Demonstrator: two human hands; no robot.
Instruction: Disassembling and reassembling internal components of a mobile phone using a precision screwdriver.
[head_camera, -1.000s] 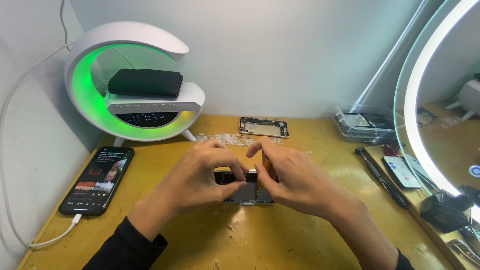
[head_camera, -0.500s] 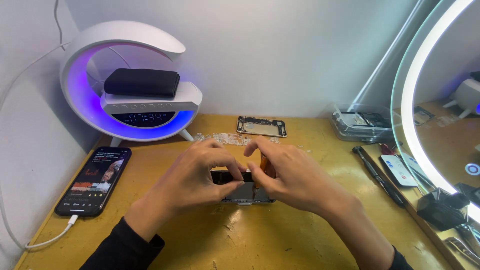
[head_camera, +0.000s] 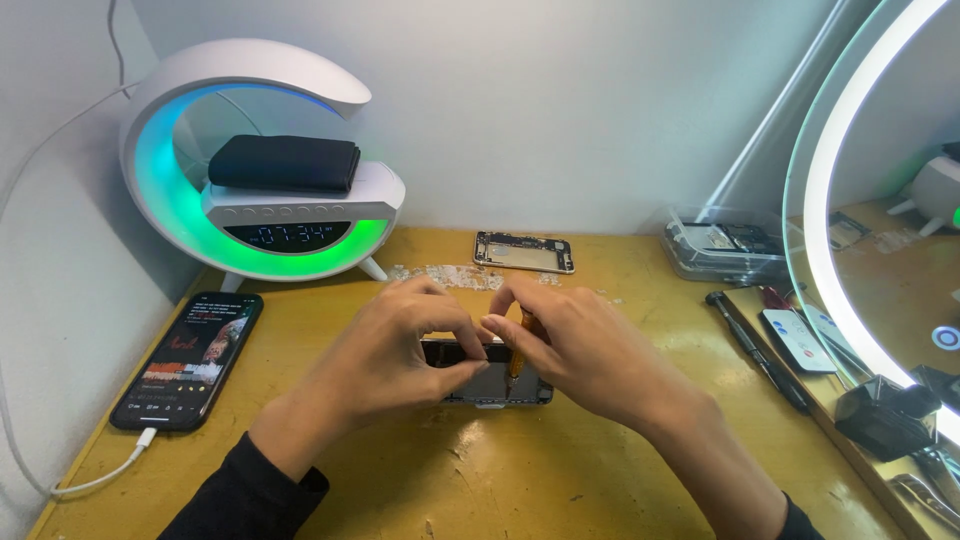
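The left hand (head_camera: 390, 350) has its fingers (head_camera: 455, 330) curled together, pinching the top edge of a dark phone (head_camera: 490, 385) lying flat at the centre of the yellow worktop (head_camera: 620, 470). The right hand (head_camera: 580, 350) has its fingers closed around a thin orange tool (head_camera: 520, 345), its tip on the phone. A second phone (head_camera: 190, 360) lies at lower left.
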